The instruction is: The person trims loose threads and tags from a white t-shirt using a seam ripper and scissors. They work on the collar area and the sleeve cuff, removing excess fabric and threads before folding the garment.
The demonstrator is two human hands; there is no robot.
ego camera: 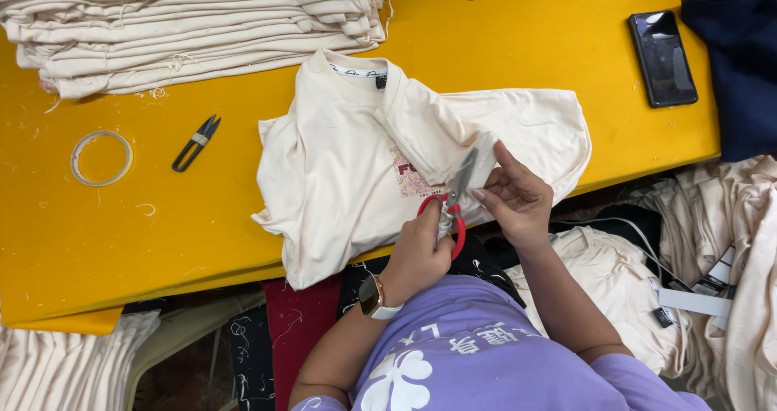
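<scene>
Centrally, a cream cotton T-shirt (348, 176) lies folded on the yellow table (121, 233), its lower hem overhanging the table's near edge. The left hand (417, 253) is closed through the red-handled scissors (450, 208), blades raised against a pale strip of fabric (483, 158) that the right hand (518, 200) pinches at the shirt's right side. Left of the shirt, bare tabletop holds only black thread snips (196, 142) and a ring of clear tape (101, 157). Beyond the shirt rises a stack of folded cream garments (194, 30); to its upper right lies a black smartphone (663, 58).
</scene>
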